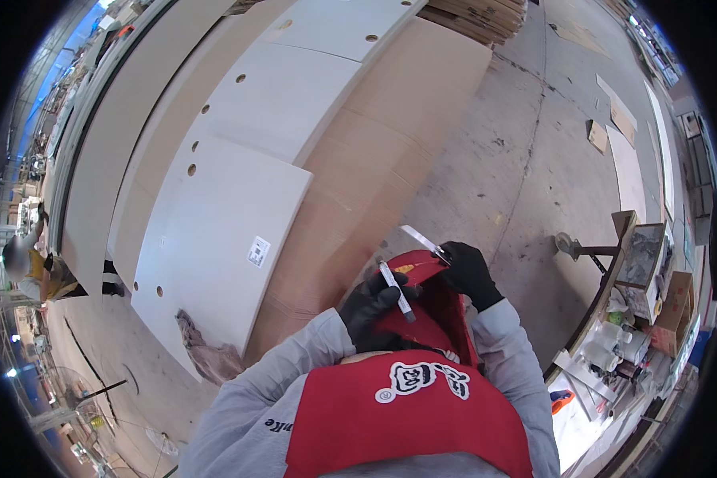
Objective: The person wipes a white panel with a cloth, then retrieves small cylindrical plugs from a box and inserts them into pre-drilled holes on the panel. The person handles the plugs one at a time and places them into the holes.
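Observation:
My left hand [368, 311], in a black glove, is closed around a slim white marker-like stick [395, 290] with a dark end. Its fingers are beside the pocket opening of my red apron [410, 410]. My right hand [468, 276], also black-gloved, pinches a narrow whitish strip-like tool [422, 241] that points up and left; its exact kind is unclear. That hand also rests against the raised red pocket edge [422, 267], which shows some yellow. What lies inside the pocket is hidden.
White panels [207, 215] with round holes lie over brown cardboard [366, 159] on the left, with a crumpled rag [207, 350] at a corner. A cluttered workbench [605, 374] stands at right. Another person [44, 271] is at far left. Cardboard scraps [597, 136] lie on the floor.

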Demonstrator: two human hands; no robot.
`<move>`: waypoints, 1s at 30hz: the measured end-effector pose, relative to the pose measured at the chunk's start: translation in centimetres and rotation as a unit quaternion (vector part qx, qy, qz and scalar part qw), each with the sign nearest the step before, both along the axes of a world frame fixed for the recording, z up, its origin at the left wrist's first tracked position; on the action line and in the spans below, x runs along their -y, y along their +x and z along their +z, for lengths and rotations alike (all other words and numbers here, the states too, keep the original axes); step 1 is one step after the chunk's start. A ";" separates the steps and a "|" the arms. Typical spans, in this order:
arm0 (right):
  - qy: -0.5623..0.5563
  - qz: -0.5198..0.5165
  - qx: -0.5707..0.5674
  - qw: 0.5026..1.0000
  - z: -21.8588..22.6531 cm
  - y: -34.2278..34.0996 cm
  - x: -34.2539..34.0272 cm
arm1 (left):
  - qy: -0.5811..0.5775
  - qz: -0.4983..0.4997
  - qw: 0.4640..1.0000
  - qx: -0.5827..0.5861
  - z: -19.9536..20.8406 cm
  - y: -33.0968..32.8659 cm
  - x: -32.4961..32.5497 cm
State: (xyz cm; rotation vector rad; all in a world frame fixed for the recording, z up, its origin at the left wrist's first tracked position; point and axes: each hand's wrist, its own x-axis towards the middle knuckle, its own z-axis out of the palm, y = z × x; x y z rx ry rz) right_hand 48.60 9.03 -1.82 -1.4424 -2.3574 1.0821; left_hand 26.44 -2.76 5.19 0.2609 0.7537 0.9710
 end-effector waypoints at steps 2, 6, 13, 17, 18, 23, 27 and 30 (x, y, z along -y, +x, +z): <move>-0.039 -0.023 -0.014 0.999 -0.2 0.0 0.0 | 0.002 0.016 1.000 0.011 -0.1 -0.8 -0.8; -0.033 -0.034 0.025 0.999 1.1 -0.3 0.0 | 0.029 0.041 0.998 0.028 -2.3 -1.4 -2.5; -0.298 -0.247 -0.273 0.881 9.8 -2.4 2.7 | 0.091 0.046 0.992 -0.080 -3.1 0.0 -5.1; -0.301 -0.288 -0.256 0.872 10.3 -3.1 3.6 | 0.072 0.021 0.996 -0.056 -1.5 2.8 -7.5; -0.273 -0.294 -0.276 0.874 10.0 -2.5 3.4 | 0.073 0.021 0.996 -0.054 -1.2 3.6 -8.2; -0.166 -0.271 -0.231 0.919 8.4 2.9 0.8 | 0.081 -0.027 0.996 -0.038 -1.2 10.3 -11.4; -0.244 -0.306 -0.297 0.871 7.8 10.8 -2.1 | 0.160 -0.053 0.982 -0.087 -2.3 17.3 -16.1; -0.221 -0.317 -0.311 0.868 8.7 17.8 -2.5 | 0.031 0.030 0.997 -0.061 -2.1 22.8 -19.1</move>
